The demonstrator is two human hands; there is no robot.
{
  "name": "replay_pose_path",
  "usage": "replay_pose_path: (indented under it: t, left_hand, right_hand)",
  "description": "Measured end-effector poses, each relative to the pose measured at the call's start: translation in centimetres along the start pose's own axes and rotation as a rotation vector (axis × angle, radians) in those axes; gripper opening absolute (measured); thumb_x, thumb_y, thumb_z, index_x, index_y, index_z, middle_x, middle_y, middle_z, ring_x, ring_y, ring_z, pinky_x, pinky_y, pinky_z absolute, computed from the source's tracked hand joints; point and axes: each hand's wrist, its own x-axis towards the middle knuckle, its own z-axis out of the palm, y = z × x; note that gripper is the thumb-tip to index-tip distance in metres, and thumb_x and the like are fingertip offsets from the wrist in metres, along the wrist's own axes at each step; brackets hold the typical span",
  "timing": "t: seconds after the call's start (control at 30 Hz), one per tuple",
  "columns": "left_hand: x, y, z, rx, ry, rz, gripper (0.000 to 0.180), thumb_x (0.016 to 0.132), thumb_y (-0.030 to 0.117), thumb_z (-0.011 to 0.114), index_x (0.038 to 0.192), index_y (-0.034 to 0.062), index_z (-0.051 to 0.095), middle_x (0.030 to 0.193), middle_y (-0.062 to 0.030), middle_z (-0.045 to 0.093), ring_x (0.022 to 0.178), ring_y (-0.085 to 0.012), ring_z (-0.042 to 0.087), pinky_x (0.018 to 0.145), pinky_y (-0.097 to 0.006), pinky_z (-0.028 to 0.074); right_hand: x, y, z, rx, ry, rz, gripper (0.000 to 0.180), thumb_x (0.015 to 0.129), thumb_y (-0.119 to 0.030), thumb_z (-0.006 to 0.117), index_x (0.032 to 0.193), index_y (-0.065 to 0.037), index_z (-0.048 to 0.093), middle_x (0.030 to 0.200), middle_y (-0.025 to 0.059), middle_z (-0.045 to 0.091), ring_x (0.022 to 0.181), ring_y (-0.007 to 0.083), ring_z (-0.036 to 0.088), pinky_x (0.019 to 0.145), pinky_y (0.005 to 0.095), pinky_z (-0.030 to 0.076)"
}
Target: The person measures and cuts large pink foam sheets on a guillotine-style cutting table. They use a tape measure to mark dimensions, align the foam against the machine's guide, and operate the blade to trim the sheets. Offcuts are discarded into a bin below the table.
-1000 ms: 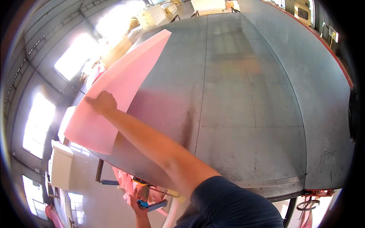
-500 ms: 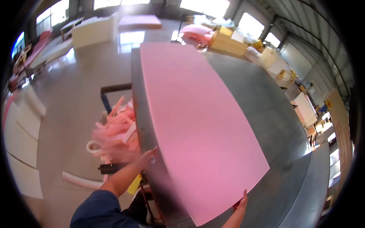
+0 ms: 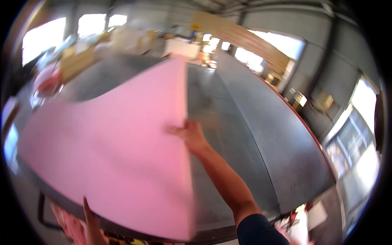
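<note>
Pink foam sheet (image 3: 110, 134) lies centre-left over the grey bench (image 3: 210, 98), apparently being positioned, right hand (image 3: 193, 137) clasping its right edge, left hand (image 3: 92, 228) at lower left, grip unclear, the next move probably needing even support

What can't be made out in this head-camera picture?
All head view:
Right hand: blurred by motion; its grip on the pink sheet is unclear.
Left hand: partly cut off by the lower edge.
Gray tabletop: partly hidden by the sheet.
Pile, upper left: too blurred to identify.
</note>
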Motion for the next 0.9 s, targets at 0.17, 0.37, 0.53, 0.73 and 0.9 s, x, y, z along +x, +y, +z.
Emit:
replay_pose_path:
  t: [0.17,0.37,0.53,0.73,0.9]
  left_hand:
    - [-2.8,-10.1,4.8,0.014,-0.168,0.021,0.068,0.100,0.055,0.044,0.147,0.0074,0.037,0.141,-0.0103,0.051,0.123,-0.0310,0.055,0.100,-0.048,0.047]
    - [-3.9,-16.7,10.9,0.088,-0.213,-0.085,0.065,0.099,0.051,0.051,0.142,0.0030,0.040,0.135,-0.0132,0.054,0.117,-0.0306,0.058,0.095,-0.046,0.051]
    - [-0.7,-20.2,14.8,0.280,-0.223,-0.178,0.062,0.099,0.043,0.055,0.139,-0.0019,0.041,0.128,-0.0159,0.058,0.113,-0.0299,0.061,0.093,-0.046,0.053]
    - [10.2,-23.3,14.4,0.588,-0.259,-0.360,0.059,0.096,0.045,0.059,0.134,0.0010,0.050,0.124,-0.0132,0.063,0.111,-0.0268,0.063,0.094,-0.043,0.053]
    - [12.9,-23.2,17.6,0.879,-0.298,-0.518,0.044,0.092,0.037,0.066,0.117,0.0012,0.061,0.105,-0.0090,0.068,0.091,-0.0196,0.066,0.077,-0.037,0.055]
  right_hand:
    - [-12.5,-0.8,-11.9,0.385,0.151,-0.187,0.038,0.078,-0.022,0.081,0.099,0.007,0.066,0.088,0.0075,0.067,0.077,0.0124,0.061,0.067,0.0311,0.052]
    - [-25.5,1.1,-22.6,0.394,0.448,-0.073,0.042,0.078,-0.011,0.073,0.114,0.008,0.063,0.099,0.0114,0.069,0.085,0.0164,0.066,0.072,0.0301,0.054]
    - [-32.6,6.9,-25.4,0.388,0.688,-0.019,0.038,0.078,-0.009,0.072,0.111,0.008,0.063,0.098,0.0116,0.069,0.084,0.0179,0.066,0.073,0.0313,0.054]
    - [-38.5,19.0,-20.0,0.509,0.917,0.048,0.036,0.084,-0.012,0.074,0.114,0.003,0.061,0.102,0.0094,0.067,0.090,0.0168,0.064,0.078,0.0303,0.053]
    - [-45.3,26.7,-9.7,0.579,1.142,0.337,0.033,0.091,-0.009,0.068,0.121,0.000,0.057,0.103,0.0044,0.065,0.097,0.0173,0.063,0.085,0.0321,0.052]
